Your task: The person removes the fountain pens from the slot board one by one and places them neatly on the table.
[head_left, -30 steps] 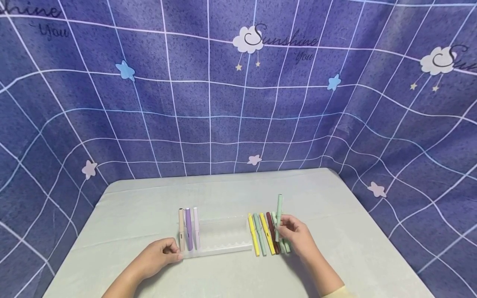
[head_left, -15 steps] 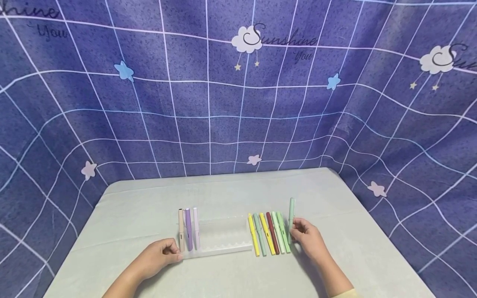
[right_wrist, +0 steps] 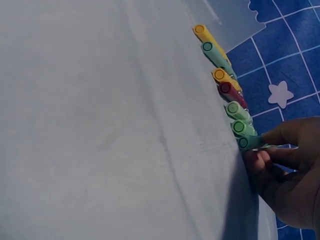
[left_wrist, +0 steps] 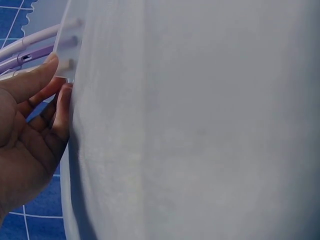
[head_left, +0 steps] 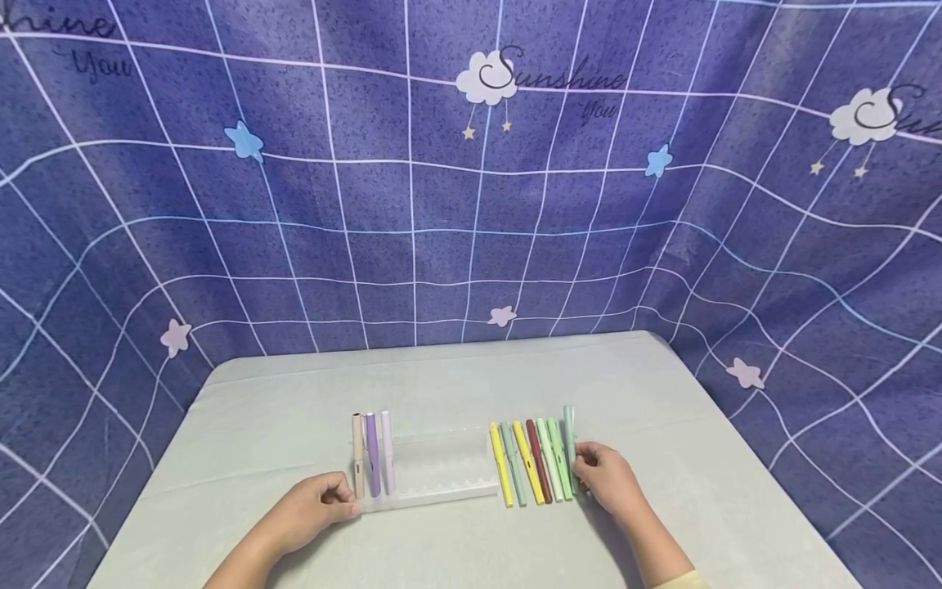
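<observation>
Blue-purple cloth printed with a pale grid, clouds and stars [head_left: 441, 196] hangs behind and on both sides of a counter covered in pale grey fabric [head_left: 405, 556]. Near its right part, the right hand [head_left: 607, 481] pinches a slim grey-green capped pen [head_left: 569, 438] between thumb and fingers. This pen is at the right end of a row of pens, just beside a light green pen [head_left: 560, 458]; whether it touches the counter, I cannot tell. Leftward from there lie a paler green pen [head_left: 549, 460], a dark red pen [head_left: 539, 460], a yellow pen with a dark slot [head_left: 528, 462], a second grey-green pen [head_left: 513, 464] and a plain yellow pen [head_left: 501, 465], nearest the rack.

At left, the left hand [head_left: 312, 509] pinches the near left corner of a clear plastic rack with a scalloped ledge [head_left: 441, 496], thumb on top. Just beside that hand, a beige pen [head_left: 358, 454], a purple pen [head_left: 374, 450] and a pale lilac pen [head_left: 388, 451] rest side by side in the rack's left end, caps toward the far side.
</observation>
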Tool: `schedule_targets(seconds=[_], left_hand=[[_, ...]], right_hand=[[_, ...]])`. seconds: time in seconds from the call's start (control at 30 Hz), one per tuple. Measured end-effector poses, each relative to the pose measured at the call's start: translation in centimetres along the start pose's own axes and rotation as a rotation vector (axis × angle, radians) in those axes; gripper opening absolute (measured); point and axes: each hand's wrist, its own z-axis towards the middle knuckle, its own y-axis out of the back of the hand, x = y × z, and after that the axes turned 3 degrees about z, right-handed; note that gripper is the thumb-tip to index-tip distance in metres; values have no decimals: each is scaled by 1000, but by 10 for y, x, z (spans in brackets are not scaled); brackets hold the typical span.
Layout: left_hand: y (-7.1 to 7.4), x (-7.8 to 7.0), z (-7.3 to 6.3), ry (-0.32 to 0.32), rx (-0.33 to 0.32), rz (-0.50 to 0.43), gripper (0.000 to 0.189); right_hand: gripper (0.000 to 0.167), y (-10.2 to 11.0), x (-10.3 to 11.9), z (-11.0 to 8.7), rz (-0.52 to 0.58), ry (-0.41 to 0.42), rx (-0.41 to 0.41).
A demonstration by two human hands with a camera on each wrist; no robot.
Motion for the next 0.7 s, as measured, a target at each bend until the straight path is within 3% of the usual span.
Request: schedule_targets(seconds=[0.23, 0.7], left_hand=[[1, -3, -1, 11, 3, 1, 28], [2, -1, 0, 18, 1, 4, 28]], right_hand=[[30, 4, 4, 0, -117, 11, 63], [38, 5, 9, -3, -191, 4, 60]])
